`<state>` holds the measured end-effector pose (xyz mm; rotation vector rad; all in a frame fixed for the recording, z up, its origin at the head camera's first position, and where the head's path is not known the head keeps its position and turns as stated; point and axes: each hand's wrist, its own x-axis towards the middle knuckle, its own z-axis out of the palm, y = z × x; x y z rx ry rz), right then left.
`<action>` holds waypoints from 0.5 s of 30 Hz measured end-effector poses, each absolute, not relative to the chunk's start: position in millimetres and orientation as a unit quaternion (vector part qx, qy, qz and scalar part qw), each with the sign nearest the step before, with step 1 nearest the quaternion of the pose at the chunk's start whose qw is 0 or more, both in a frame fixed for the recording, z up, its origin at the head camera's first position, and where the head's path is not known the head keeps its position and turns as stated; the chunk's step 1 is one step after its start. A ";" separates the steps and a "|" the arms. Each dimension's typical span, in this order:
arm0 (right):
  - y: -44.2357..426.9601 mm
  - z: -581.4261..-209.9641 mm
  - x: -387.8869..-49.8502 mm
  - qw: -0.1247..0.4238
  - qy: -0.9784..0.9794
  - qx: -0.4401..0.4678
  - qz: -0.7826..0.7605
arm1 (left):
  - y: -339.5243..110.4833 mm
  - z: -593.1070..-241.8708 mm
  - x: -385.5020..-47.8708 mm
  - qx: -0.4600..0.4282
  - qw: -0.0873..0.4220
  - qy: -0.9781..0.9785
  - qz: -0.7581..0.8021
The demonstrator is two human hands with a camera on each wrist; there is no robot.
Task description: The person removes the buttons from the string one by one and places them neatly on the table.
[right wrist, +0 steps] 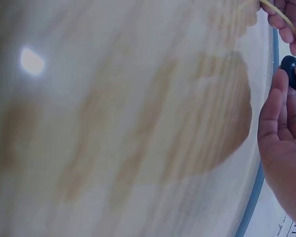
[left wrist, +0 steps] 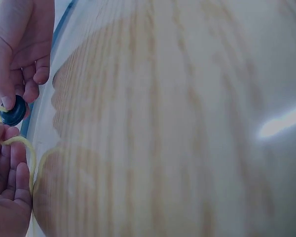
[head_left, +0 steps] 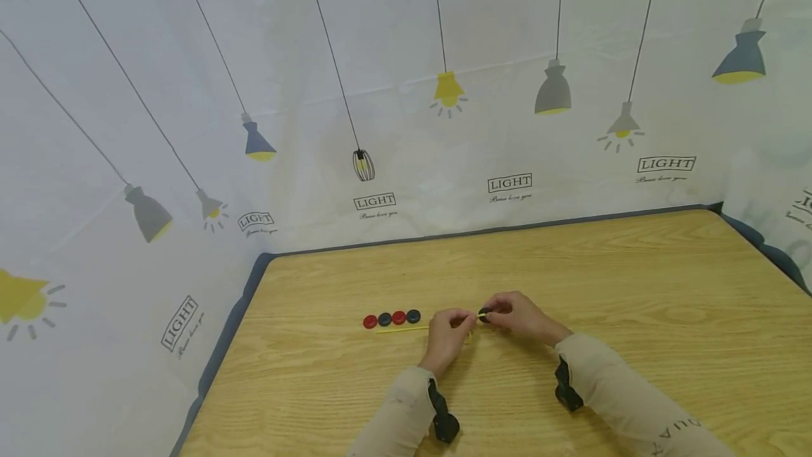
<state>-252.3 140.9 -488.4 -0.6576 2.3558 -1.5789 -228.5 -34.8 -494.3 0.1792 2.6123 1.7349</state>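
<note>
My right hand (head_left: 523,317) pinches a dark round button-like disc (head_left: 485,315) above the table. Close beside it, my left hand (head_left: 447,337) grips a yellow string (head_left: 402,330) between thumb and fingers. In the left wrist view, a short bit of the string shows at the face of the dark disc (left wrist: 12,112), and a loop hangs below the left fingers. Whether the string passes through the disc cannot be told. The right wrist view shows the disc (right wrist: 289,69) edge-on between the right thumb and fingers. The rest of the string trails leftward along the table.
Left of the hands, a short row of alternating red discs (head_left: 370,321) and dark discs (head_left: 414,316) lies just behind the string. The wooden table (head_left: 330,393) has a dark blue edge, with a printed white wall covering (head_left: 419,139) behind it.
</note>
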 end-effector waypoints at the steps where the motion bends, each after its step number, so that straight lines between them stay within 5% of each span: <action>1: 141.0 -488.9 -252.6 0.114 0.805 -0.225 -0.537 | -34.8 -494.5 -228.5 0.057 0.000 0.831 0.553; 15: 141.8 -488.7 -254.7 0.129 0.816 -0.207 -0.524 | -35.7 -496.2 -229.1 0.052 0.005 0.835 0.549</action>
